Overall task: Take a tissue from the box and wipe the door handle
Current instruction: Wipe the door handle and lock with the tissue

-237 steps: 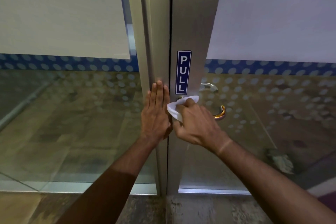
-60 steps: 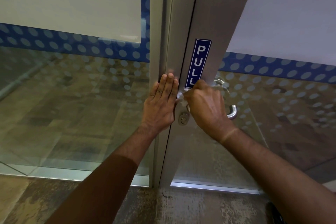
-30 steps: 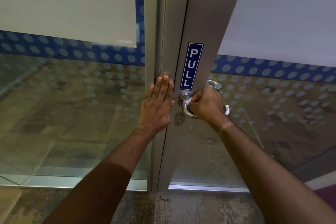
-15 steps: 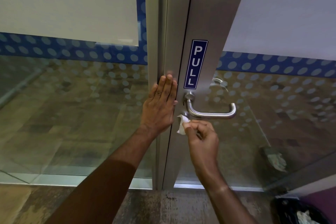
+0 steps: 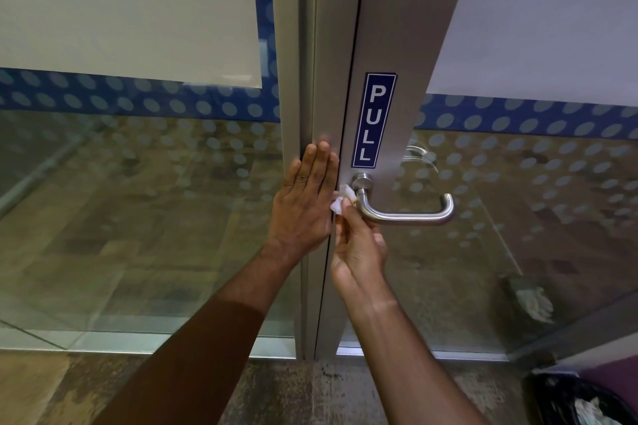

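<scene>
Wiping is under way: right hand (image 5: pixel 359 245), fingers pinched on the tissue (image 5: pixel 340 198), presses it against the handle (image 5: pixel 404 214) neck just below its rose, left hand (image 5: pixel 305 203) flat, fingers together, beside it; next, probably along the bar

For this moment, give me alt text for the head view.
The right hand presses a crumpled white tissue against the base of a steel lever door handle, below a blue PULL sign. The left hand lies flat on the metal door frame.
</scene>
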`<state>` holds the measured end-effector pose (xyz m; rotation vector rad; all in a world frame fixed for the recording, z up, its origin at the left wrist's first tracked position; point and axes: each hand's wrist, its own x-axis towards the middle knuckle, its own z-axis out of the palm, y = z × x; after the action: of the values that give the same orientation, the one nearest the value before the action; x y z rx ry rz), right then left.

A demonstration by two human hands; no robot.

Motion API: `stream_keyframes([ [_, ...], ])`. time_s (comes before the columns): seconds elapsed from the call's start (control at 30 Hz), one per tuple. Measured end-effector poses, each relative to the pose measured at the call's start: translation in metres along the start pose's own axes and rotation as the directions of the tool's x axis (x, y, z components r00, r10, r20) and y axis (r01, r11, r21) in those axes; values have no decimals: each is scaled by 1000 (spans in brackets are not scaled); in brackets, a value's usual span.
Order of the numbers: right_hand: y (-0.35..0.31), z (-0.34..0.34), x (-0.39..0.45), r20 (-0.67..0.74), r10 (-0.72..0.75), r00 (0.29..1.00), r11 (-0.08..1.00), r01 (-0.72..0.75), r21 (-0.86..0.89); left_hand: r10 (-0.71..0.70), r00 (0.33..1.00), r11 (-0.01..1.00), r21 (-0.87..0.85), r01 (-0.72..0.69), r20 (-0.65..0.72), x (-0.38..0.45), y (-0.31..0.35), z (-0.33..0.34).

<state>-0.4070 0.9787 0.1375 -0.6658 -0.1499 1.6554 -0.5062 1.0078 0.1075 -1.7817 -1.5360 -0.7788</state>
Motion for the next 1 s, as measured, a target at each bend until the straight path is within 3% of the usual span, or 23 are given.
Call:
stream_keyframes([
  [0.27,5,7,5,-98,-3,995,999,8,48,2,1000,1000,-3,-2,16,1,0,-1],
  [0.57,-8,-16,18,-173,-57,983,998,52,-38,-25,999,1000,8,25,41,0,1,-4],
  [0.77,-20,-22,29,-98,-189,977,980,181,-83,-23,1000,1000,-2,23,17,-1,4,-2],
  [1.0,-26,-30,40,7,-243,970,941,238,-241,-20,1000,1000,10,20,-3,-1,2,2],
])
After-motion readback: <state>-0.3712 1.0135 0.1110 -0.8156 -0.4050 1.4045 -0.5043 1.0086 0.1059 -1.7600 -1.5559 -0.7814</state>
